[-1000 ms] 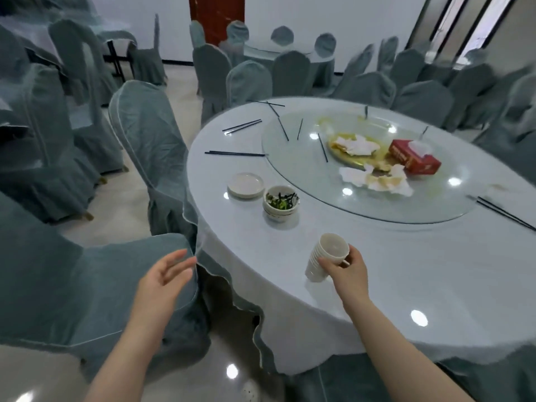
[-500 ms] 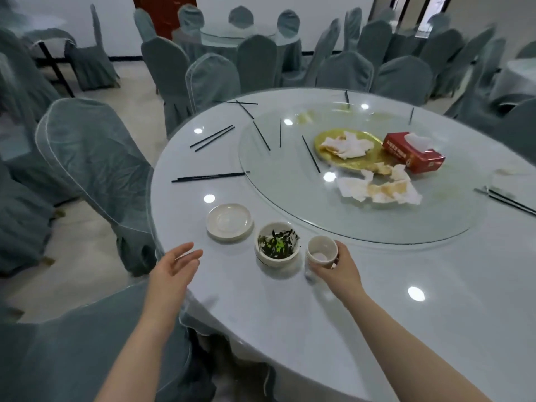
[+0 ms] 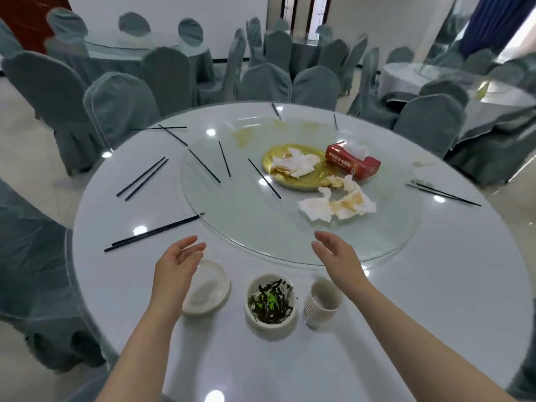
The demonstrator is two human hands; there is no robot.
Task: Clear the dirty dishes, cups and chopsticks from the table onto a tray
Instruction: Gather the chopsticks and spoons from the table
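A stack of white paper cups (image 3: 322, 302) stands on the round white table (image 3: 435, 300) near its front edge. Left of the stack is a white bowl (image 3: 270, 303) with dark green leftovers, then a small white saucer (image 3: 209, 288). My left hand (image 3: 177, 266) hovers over the saucer's left rim, fingers relaxed, holding nothing. My right hand (image 3: 338, 258) is held open above the table just beyond the cups, apart from them. Black chopsticks (image 3: 155, 232) lie scattered over the table and the glass turntable (image 3: 249, 216). A gold plate (image 3: 293, 166) holds used napkins.
A red tissue box (image 3: 352, 161) and crumpled stained napkins (image 3: 338, 203) lie on the turntable. Grey-covered chairs (image 3: 121, 108) ring the table, one close at the left. More round tables stand behind. No tray is in view.
My right hand set the cup stack down beside the bowl and let go, then rose past it. My left hand moved forward over the saucer. My view came closer over the table.
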